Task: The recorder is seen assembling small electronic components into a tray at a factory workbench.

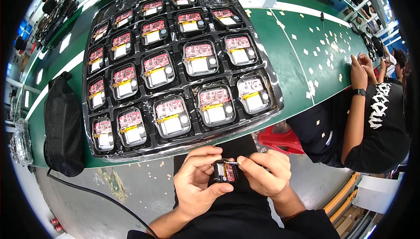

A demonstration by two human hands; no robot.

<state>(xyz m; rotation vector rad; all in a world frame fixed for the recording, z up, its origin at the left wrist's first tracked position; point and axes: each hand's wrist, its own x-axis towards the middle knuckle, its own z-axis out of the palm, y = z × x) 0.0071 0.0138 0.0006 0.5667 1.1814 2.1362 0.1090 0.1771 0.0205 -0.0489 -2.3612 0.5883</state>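
Observation:
Above my lap, my left hand [199, 180] grips a small black device housing [226, 172] by its side, between thumb and fingers. Inside the housing a red circuit board and a pale part show. From the right, my right hand [269, 173] pinches a slim silver tool [229, 162] that lies across the housing's upper edge. The tool's exact kind is too small to make out. Just beyond my hands, a black moulded tray [197, 133] holds rows of similar housings, each with a red board, a yellow strip and a silver-white block, like this housing [173, 117].
The tray lies on a green workbench [286, 77]. A black mesh pouch [64, 125] sits to its left, with a black cable [103, 190] running toward me. Small pale squares [311, 70] are scattered at the right. A co-worker [376, 121] sits there, near a red stool [280, 140].

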